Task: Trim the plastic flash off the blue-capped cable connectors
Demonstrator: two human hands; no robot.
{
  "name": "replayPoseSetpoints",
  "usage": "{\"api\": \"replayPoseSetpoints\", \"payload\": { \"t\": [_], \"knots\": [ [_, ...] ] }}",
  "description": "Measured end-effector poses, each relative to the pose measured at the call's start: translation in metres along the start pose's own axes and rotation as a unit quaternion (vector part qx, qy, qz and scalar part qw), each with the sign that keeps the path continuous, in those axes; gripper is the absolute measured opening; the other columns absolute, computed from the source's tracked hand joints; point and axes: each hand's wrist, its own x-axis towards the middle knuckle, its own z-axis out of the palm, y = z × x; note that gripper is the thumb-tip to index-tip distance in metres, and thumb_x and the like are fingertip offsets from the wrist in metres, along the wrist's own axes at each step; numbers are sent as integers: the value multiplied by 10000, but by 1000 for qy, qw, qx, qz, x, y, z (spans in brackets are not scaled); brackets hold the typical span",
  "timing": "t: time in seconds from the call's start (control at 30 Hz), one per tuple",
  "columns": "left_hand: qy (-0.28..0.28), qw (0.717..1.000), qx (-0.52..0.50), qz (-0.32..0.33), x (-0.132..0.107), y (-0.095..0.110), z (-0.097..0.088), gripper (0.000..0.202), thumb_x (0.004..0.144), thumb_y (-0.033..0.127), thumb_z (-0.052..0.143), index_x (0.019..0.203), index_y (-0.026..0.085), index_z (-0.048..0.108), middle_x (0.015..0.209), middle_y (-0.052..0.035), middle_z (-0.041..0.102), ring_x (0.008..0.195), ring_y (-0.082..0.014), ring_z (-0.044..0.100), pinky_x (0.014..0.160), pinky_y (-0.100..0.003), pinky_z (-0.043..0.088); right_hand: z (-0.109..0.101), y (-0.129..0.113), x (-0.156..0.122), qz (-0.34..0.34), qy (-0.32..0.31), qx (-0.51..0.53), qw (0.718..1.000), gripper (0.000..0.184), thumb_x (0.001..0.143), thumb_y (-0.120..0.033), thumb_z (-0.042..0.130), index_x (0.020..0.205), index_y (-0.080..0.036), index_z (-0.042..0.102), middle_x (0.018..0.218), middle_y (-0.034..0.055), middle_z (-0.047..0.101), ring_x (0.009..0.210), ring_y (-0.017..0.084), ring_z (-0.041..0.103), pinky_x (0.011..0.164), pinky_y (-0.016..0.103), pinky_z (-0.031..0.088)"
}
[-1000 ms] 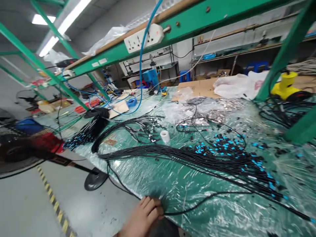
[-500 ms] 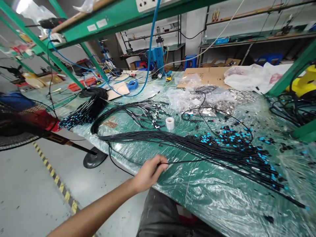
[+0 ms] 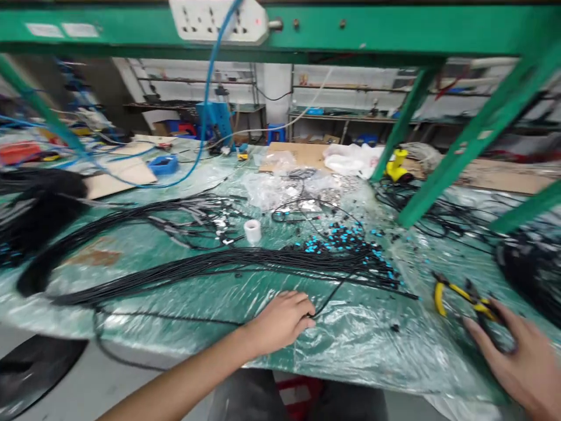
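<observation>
My left hand (image 3: 280, 318) rests on the plastic-covered green table (image 3: 359, 342) near its front edge, fingers closed on a single black cable (image 3: 326, 301). That cable runs left along the edge and curves up toward a long bundle of black cables (image 3: 197, 266) with blue connectors (image 3: 342, 245). At the lower right, my right hand (image 3: 519, 359) lies with its fingers spread, its fingertips at the handles of yellow-handled pliers (image 3: 460, 292). I cannot tell whether the fingers touch them.
A white tape roll (image 3: 253, 231) stands behind the bundle, with clear plastic bags (image 3: 272, 190) further back. Slanted green frame posts (image 3: 421, 175) rise at the right. A black cable coil (image 3: 534, 275) lies far right. A power strip (image 3: 219, 20) and a blue hose (image 3: 204, 123) hang overhead.
The view has swung right and down. My left hand has stayed on the single black cable near the front edge. My right hand and the pliers have come into view.
</observation>
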Motion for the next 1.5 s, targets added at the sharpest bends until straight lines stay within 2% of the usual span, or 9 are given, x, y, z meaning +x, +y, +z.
{"api": "replayPoseSetpoints", "payload": {
  "t": [0.3,0.5,0.73,0.93,1.13,1.27,1.33,1.43,1.5],
  "knots": [
    [-6,1000,-16,-17,92,28,27,135,889,277,512,887,181,606,886,-39,657,854,-190,629,714,-271,405,4,-1,2,37,-10,-34,999,658,845,-615,526,1371,-225,462,1098,95,580,1041,275,548,935,431,448],
    [30,998,-56,-29,119,48,26,289,976,360,313,936,198,548,824,-9,658,716,-144,610,627,-255,379,2,1,2,52,-11,-20,998,641,859,-579,540,1399,-255,426,1161,93,573,1091,277,537,948,431,438],
    [-65,989,-48,125,135,72,50,273,963,383,374,1034,229,589,984,-20,646,940,-188,613,812,-310,454,3,5,4,67,-15,-1,998,642,861,-572,539,1410,-264,416,1223,106,559,1128,294,528,946,439,444],
    [-19,991,-22,134,187,85,64,293,965,308,363,1168,214,553,1104,-61,586,1031,-209,554,910,-377,468,3,7,5,82,-10,10,997,635,858,-558,553,1409,-277,409,1242,91,547,1153,283,511,982,434,429],
    [-15,990,2,139,232,98,77,180,914,250,482,927,157,635,1002,-91,590,994,-242,556,875,-407,476,1,5,5,88,-8,12,996,642,865,-548,550,1426,-282,386,1263,85,536,1163,277,504,985,428,429],
    [30,979,-184,84,226,103,51,192,949,297,409,993,183,557,955,-48,610,868,-158,593,793,-313,501,2,9,4,88,-1,11,996,644,864,-552,551,1428,-289,384,1266,80,538,1164,276,506,991,429,424],
    [44,906,-420,-27,218,92,22,229,956,386,353,1012,198,473,788,12,571,576,-89,540,534,-216,450,2,11,3,78,0,9,997,639,868,-545,544,1429,-282,387,1269,89,536,1167,284,505,989,434,426],
    [101,821,-548,-127,204,45,-27,298,876,499,483,906,205,447,685,73,432,392,-19,291,363,-145,184,2,1,7,50,-9,27,998,609,874,-514,541,1414,-266,406,1296,104,516,1193,295,492,1008,448,414],
    [124,850,-488,-159,191,-2,-52,320,835,505,545,879,192,491,644,79,422,401,-16,238,388,-147,176,6,-22,14,41,-38,72,996,571,873,-497,546,1381,-263,431,1333,105,490,1225,299,473,1022,453,405]
  ]
}}
